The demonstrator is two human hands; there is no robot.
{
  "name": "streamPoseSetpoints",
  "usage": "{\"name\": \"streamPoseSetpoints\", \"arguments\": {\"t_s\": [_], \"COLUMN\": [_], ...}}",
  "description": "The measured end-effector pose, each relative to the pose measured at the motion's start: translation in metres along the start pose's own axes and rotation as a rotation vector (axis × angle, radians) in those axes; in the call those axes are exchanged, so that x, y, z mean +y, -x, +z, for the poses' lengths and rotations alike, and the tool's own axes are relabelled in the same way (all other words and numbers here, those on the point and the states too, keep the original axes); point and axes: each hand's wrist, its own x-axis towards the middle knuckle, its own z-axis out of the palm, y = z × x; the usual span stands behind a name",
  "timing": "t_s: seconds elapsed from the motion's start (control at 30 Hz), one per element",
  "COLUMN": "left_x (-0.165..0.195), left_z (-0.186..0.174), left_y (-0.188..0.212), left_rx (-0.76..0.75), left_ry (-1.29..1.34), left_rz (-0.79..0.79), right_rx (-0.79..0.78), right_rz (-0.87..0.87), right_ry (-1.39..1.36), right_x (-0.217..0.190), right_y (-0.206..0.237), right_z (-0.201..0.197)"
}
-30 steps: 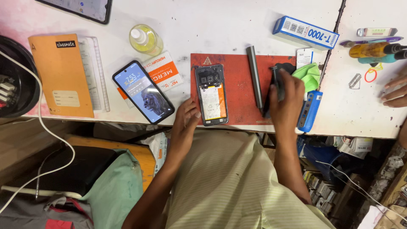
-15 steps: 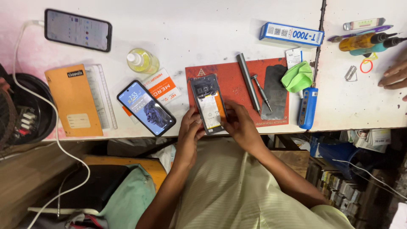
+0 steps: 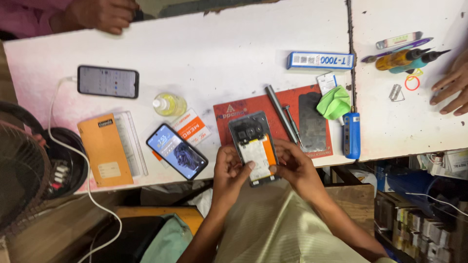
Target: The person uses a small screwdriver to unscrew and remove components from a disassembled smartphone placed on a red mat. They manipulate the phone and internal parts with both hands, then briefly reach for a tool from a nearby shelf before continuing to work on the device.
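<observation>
An opened phone (image 3: 253,146) with its back cover off lies partly on a red work mat (image 3: 292,109), its white battery and orange parts showing. My left hand (image 3: 233,168) grips its lower left side, thumb on the battery. My right hand (image 3: 294,163) holds its lower right edge. Both hands are at the table's near edge.
A lit phone (image 3: 176,151), an orange notebook (image 3: 105,150), a small yellow bottle (image 3: 168,104) and a charging phone (image 3: 108,81) lie to the left. Metal tools (image 3: 281,113), a dark back cover (image 3: 312,122), green cloth (image 3: 334,102), blue screwdriver (image 3: 351,134) and blue box (image 3: 319,60) sit right. Other people's hands (image 3: 451,87) rest nearby.
My right hand left the tools on the mat and came to the opened phone, which both hands now hold nearer the table edge. The camera view shifted, showing more of the table.
</observation>
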Motion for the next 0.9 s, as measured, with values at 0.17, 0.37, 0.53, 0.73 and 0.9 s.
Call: {"name": "streamPoseSetpoints", "arguments": {"t_s": [0.17,0.37,0.53,0.73,0.9], "left_x": [0.024,0.041,0.049,0.056,0.068], "left_z": [0.013,0.023,0.026,0.026,0.027], "left_y": [0.001,-0.004,-0.004,0.001,-0.003], "left_rx": [-0.076,-0.156,-0.178,-0.224,-0.279], "left_ry": [-0.063,-0.05,-0.045,-0.018,-0.006], "left_rz": [0.047,0.069,0.055,0.058,0.059], "right_rx": [0.0,0.006,0.012,0.008,-0.026], "right_rz": [-0.137,-0.198,-0.215,-0.216,-0.166], "right_ry": [-0.11,-0.161,-0.176,-0.223,-0.263], "right_x": [-0.018,-0.024,-0.023,-0.024,-0.023], "right_y": [0.015,0.017,0.021,0.027,0.03], "right_z": [0.001,-0.004,-0.004,-0.001,0.002]}}
